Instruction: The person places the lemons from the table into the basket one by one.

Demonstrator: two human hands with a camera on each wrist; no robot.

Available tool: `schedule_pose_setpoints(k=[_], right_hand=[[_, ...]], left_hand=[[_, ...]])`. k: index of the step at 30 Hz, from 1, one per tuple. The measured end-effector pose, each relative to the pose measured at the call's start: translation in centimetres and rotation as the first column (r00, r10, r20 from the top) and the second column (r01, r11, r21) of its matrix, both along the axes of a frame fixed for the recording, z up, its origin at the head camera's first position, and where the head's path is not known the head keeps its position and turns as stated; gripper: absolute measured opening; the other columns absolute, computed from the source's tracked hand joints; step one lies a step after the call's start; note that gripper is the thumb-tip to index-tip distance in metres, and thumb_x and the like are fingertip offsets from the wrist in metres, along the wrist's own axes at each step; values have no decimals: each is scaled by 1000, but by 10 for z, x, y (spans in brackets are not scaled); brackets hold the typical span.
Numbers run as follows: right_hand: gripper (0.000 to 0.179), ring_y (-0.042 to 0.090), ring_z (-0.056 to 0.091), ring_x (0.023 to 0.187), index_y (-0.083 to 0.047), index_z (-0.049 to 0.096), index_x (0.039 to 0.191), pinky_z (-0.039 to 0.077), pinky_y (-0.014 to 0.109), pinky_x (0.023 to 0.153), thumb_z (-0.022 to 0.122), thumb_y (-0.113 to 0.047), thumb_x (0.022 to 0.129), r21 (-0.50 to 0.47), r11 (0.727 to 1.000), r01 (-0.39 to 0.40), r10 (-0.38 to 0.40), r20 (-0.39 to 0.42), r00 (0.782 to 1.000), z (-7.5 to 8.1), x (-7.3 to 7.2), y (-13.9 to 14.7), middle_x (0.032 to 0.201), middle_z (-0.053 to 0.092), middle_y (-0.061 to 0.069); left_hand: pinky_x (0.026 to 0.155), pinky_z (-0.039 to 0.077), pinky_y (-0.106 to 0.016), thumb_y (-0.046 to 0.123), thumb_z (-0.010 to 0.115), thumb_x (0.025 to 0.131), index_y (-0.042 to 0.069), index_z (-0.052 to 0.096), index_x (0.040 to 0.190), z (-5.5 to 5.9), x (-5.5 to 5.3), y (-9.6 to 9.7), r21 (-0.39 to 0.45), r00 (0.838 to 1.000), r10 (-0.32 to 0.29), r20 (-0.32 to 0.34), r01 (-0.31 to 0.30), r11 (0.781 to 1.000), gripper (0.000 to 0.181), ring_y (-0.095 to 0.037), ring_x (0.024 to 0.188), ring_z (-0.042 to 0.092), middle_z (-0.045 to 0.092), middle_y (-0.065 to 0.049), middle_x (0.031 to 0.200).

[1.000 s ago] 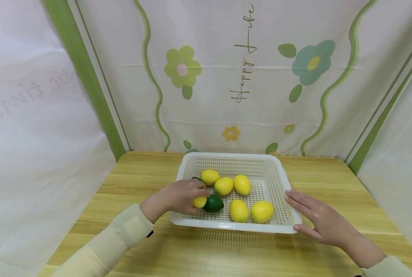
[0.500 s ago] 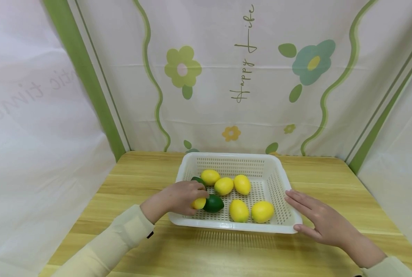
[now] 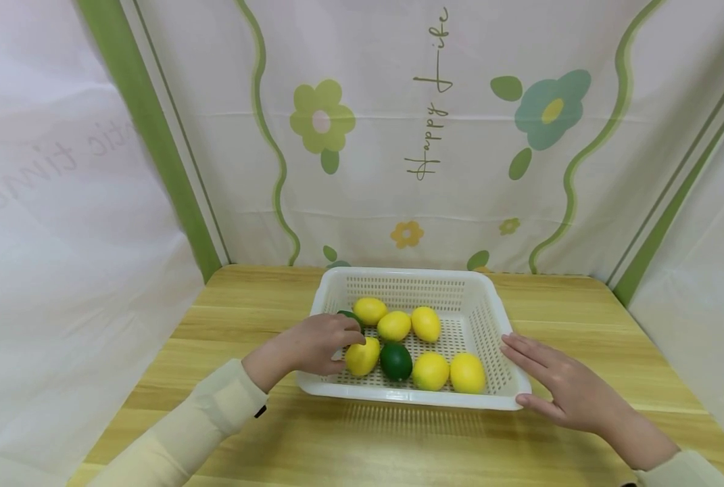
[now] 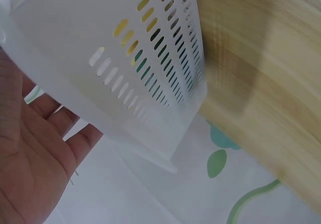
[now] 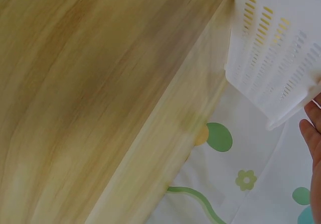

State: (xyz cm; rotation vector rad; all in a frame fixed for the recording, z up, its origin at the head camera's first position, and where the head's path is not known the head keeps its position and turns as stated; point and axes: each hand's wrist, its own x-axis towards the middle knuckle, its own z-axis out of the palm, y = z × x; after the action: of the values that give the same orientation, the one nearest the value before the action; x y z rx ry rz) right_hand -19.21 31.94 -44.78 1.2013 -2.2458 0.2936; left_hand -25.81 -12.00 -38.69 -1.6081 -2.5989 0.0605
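A white plastic basket (image 3: 410,398) holds several yellow lemons and two dark green fruits. My left hand (image 3: 313,343) reaches over its left side, fingers loosely bent beside a lemon (image 3: 363,358) that shows almost whole. Just right of that lemon lies one dark green fruit (image 3: 396,362); the other green fruit (image 3: 349,316) is partly hidden behind my fingers. In the left wrist view, the left hand (image 4: 35,153) is below the basket wall (image 4: 60,48). My right hand (image 3: 571,385) rests its straight fingers against the basket's right rim, also seen as a hand (image 5: 314,148) in the right wrist view.
Two more lemons, one near the front (image 3: 430,371) and one in the right corner (image 3: 468,373), lie side by side. Three lemons (image 3: 394,327) cluster behind. The basket stands on a wooden table (image 3: 246,304), with a flowered curtain (image 3: 362,196) behind it.
My left fingers have let go of the lemon, which now shows more fully. The near green fruit and the two front lemons have shifted right and turned. My right hand has stayed put.
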Motion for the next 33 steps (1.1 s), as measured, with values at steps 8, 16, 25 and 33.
schedule_pose_setpoints(k=[8, 16, 25, 33], right_hand=[[67, 22, 46, 130, 3, 57, 133, 20, 19, 113, 46, -53, 98, 6, 1000, -4, 4, -5, 1000, 2, -1, 1, 137, 54, 18], [67, 24, 47, 128, 3, 57, 132, 20, 19, 113, 46, -54, 98, 5, 1000, -10, 10, -15, 1000, 2, -2, 1, 135, 55, 19], [67, 22, 46, 129, 2, 57, 133, 19, 19, 113, 47, -54, 97, 21, 1000, -6, 6, -5, 1000, 3, -2, 2, 137, 54, 17], [66, 21, 44, 131, 1, 56, 134, 18, 18, 113, 49, -54, 97, 48, 999, 6, -7, 13, 1000, 6, 1, 2, 141, 51, 13]], left_hand=[[83, 52, -29, 16, 75, 79, 9, 68, 114, -1, -2, -1, 29, 999, -23, -30, 24, 999, 36, -17, 95, 59, 63, -4, 110], [84, 52, -29, 17, 76, 80, 8, 68, 113, -2, -2, -4, 55, 999, -38, -37, 40, 998, 35, -18, 97, 59, 62, -5, 111], [85, 52, -31, 19, 77, 81, 8, 67, 114, 0, 0, -6, 67, 999, -30, -42, 32, 997, 37, -20, 100, 60, 62, -6, 114], [90, 52, -37, 22, 76, 80, 9, 68, 115, 2, 2, -9, 119, 998, 14, -58, -7, 993, 38, -23, 108, 60, 63, -8, 120]])
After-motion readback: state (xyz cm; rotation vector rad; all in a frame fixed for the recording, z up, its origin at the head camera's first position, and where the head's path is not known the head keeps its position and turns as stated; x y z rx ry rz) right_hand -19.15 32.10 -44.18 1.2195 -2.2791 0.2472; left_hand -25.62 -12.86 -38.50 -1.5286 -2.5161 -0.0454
